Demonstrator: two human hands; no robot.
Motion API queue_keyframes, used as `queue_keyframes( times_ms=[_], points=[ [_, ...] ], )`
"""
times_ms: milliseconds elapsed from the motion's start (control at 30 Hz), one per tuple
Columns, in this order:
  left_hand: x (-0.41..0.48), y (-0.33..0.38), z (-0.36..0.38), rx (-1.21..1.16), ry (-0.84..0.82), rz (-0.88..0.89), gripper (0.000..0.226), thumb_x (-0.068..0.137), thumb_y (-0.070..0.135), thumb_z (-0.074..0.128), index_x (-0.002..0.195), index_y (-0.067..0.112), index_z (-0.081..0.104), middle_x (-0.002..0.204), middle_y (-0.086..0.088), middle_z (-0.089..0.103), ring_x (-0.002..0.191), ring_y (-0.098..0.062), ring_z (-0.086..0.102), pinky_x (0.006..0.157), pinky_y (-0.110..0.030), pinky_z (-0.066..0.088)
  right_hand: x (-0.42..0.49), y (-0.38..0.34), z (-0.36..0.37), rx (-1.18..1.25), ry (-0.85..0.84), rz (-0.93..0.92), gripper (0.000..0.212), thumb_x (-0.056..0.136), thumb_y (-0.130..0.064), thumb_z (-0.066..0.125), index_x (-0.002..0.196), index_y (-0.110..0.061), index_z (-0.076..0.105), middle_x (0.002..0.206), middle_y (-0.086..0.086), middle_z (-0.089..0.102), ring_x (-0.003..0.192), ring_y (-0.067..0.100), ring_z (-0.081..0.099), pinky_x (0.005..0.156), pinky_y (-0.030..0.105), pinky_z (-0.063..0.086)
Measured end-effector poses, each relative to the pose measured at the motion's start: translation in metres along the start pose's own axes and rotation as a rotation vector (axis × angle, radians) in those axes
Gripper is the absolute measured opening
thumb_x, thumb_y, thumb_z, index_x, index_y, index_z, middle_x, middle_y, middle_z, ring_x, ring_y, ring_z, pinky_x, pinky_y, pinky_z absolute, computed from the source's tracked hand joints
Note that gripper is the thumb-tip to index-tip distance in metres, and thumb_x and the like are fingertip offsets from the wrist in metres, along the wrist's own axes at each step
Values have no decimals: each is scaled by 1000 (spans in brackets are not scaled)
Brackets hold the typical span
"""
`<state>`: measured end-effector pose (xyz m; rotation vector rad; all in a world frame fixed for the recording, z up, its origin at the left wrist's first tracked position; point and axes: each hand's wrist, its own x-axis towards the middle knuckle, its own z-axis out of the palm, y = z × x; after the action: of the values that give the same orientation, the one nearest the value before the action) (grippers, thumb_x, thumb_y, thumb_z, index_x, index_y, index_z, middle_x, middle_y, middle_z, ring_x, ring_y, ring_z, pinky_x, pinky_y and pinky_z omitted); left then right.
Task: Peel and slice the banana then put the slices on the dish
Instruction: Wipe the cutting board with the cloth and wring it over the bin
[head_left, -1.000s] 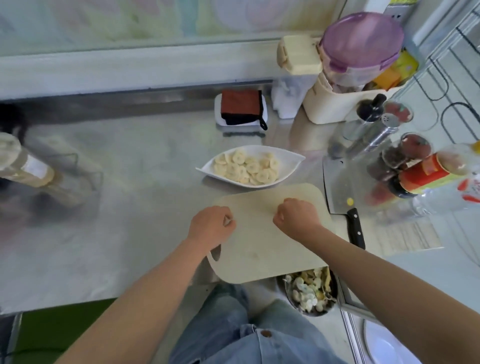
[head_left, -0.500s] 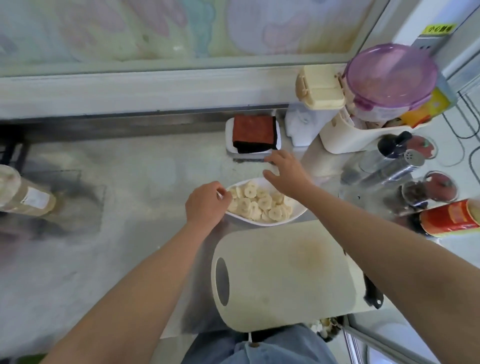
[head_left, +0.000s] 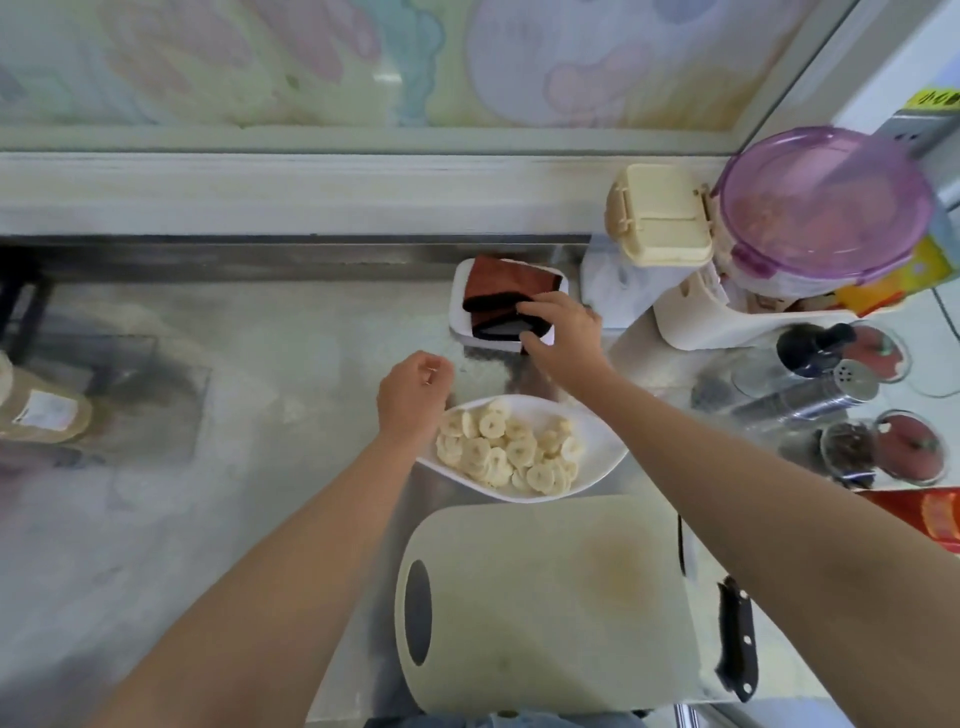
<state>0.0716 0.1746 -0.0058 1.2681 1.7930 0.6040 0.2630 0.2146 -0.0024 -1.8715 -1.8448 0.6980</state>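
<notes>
Hands: two, on bare arms, reaching over the counter (head_left: 260, 389).
Left hand (head_left: 413, 395): over the left end of the dish, fingers loosely curled, nothing seen in them.
Right hand (head_left: 563, 332): on the cloth, thumb and fingers pinching its near dark edge.
Dish (head_left: 602, 457): one, white, on the counter between cutting board and tray.
Banana slices (head_left: 504, 452): one heap inside the dish, overlapping; exact count cannot be told.
Cloth (head_left: 498, 286): one, reddish-brown and black, folded in the tray.
Tray (head_left: 457, 317): one, white, just beyond the dish.
Cutting board (head_left: 545, 608): one, pale, nearest the body.
Knife (head_left: 735, 639): one, black handle showing right of the board.
</notes>
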Motion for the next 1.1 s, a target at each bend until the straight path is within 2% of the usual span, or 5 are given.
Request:
queue_keyframes(
  times_ms=[100, 333, 667, 900, 1100],
  points=[
    [-4, 21, 1, -427, -23, -231, 35, 94, 41, 48, 105, 9, 61, 92, -7, 66, 82, -25, 64, 84, -43, 55, -12, -20, -16, 454, 57, 46, 24, 85, -6, 65, 107, -14, 70, 112, 2, 65, 101, 13, 60, 84, 9, 44],
    [-32, 37, -4, -831, -81, -302, 37, 82, 45, 52, 109, 21, 60, 115, -6, 63, 101, -19, 60, 79, -35, 48, -42, -64, -39, 1301, -147, 312, 31, 82, 10, 33, 79, -15, 51, 69, 1, 46, 62, 14, 42, 51, 22, 40],
    [-110, -1, -17, -641, -13, -28, 31, 85, -4, 45, 85, 19, 67, 81, -6, 63, 76, -20, 58, 71, -30, 50, -108, -59, -40, 518, -482, 178, 27, 84, -34, 70, 104, -16, 66, 73, -5, 62, 60, 7, 55, 44, 15, 39],
    [-156, -27, -22, -419, -125, 17, 43, 80, -10, 38, 94, 17, 68, 76, -1, 63, 66, -14, 54, 60, -23, 43, -161, -53, -37, 825, -337, 278, 4, 91, -24, 57, 88, -23, 59, 77, 4, 59, 68, 21, 52, 53, 29, 38],
    [-202, -62, -28, -163, -504, -56, 21, 84, 17, 67, 105, 14, 70, 101, 0, 73, 95, -14, 68, 87, -26, 51, -217, -51, -37, 1062, -275, 353, 8, 93, -13, 56, 94, -16, 63, 88, 8, 65, 78, 21, 62, 63, 28, 52]
  ],
)
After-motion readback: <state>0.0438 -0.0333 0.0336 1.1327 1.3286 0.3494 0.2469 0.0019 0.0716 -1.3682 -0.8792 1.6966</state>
